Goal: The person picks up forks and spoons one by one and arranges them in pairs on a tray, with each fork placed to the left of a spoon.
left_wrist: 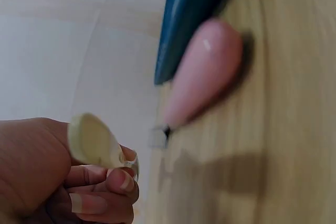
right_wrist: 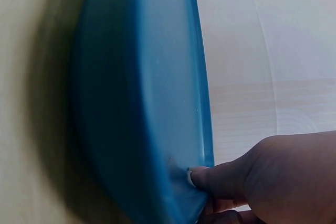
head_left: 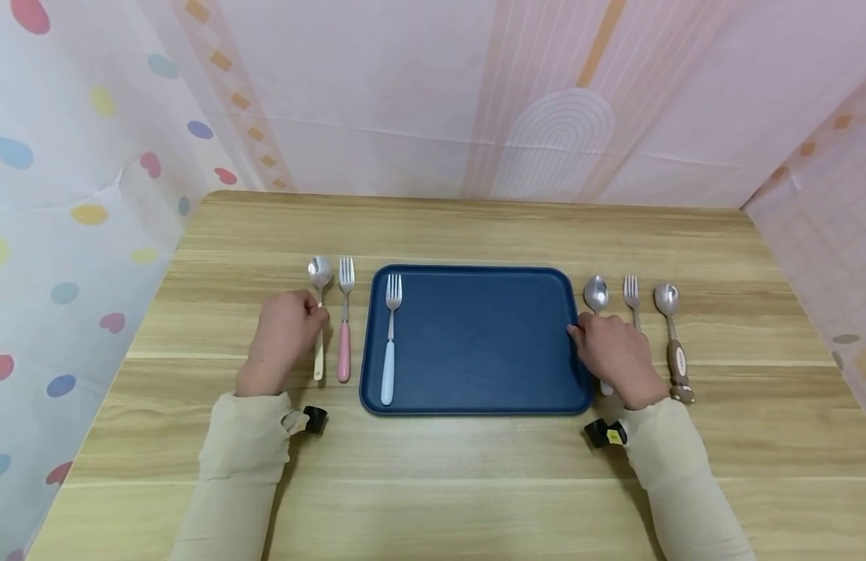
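My left hand pinches a spoon with a cream handle; in the left wrist view the handle end juts up past curled fingers. Just right of it lies a fork with a pink handle. A dark blue tray sits mid-table, bearing a fork with a light blue handle along its left side. At the tray's right rim is my right hand, thumb over the edge and the other fingers on the outer side, gripping it. A spoon lies partly hidden under this hand.
Beyond the right hand are another fork, its handle hidden, and a spoon with a brown, animal-shaped handle. The wooden table ends at a patterned curtain behind. Small black devices sit at both cuffs.
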Available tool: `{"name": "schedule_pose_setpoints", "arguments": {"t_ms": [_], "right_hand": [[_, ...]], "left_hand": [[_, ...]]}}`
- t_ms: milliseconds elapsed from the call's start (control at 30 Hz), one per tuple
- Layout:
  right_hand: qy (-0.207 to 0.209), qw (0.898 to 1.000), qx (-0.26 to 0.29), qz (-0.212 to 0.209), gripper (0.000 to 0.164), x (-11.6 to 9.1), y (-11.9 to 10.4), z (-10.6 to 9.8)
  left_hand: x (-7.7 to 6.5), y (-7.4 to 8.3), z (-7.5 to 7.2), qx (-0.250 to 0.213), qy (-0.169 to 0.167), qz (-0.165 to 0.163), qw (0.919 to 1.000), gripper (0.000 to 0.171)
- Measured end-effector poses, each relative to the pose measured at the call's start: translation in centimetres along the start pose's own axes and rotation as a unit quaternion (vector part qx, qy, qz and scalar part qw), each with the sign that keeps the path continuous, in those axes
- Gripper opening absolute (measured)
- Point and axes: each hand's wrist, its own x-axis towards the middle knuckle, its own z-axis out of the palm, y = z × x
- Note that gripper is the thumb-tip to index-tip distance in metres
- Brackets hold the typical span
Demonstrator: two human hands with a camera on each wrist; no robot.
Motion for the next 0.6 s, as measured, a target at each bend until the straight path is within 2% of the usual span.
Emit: {"name": "schedule_pose_setpoints", "arguments": {"t_ms": [233,400,600], "right_hand": [[-0.004,1.000,0.002,0.007,0.028,0.3,-0.3,0.2],[-0.010,1.000,0.006,0.011,0.028,0.5,-0.7,0.4],[-0.007,1.000,0.005,0.013,0.027,0.5,-0.7,0.5]], "left_hand": [[-0.2,2.4,0.3,-0.001,0.007,0.052,0.9986,0.016],[-0.5,4.0,0.9,-0.004,0.001,0.065,0.9979,0.016],[-0.2,6.0,2.4,0.003,0.002,0.090,0.9959,0.017]]}}
